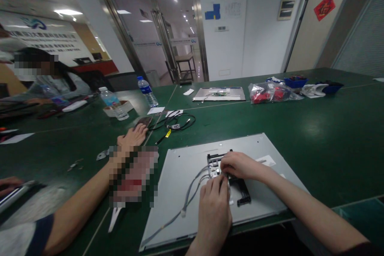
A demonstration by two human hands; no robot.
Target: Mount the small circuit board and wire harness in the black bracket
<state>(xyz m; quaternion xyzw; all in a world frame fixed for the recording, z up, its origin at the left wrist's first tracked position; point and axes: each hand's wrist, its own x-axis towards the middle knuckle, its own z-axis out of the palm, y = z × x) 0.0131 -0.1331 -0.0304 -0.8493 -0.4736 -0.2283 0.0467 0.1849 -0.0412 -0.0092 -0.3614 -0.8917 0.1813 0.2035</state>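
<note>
A flat grey metal panel [177, 168], which looks like the back of a display, lies on the table in front of me. Near its middle is a black plastic bracket [243, 197], with small light-coloured parts inside it. My left hand [214, 204] comes from the near edge, fingers bent and pinched over these parts. From the right, my right hand [240, 165] reaches in, its fingertips closed at the same spot. Whatever the fingertips grip is too small and covered to name. A grey cable bundle [189, 192] runs from the bracket to the panel's lower left.
Left of the panel, another person's hand [133, 136] rests on a dark phone-like object beside a black cable [183, 126]. Two water bottles [147, 91] stand farther back. A second panel [207, 95] and a plastic bag with red items [271, 93] lie at the far side.
</note>
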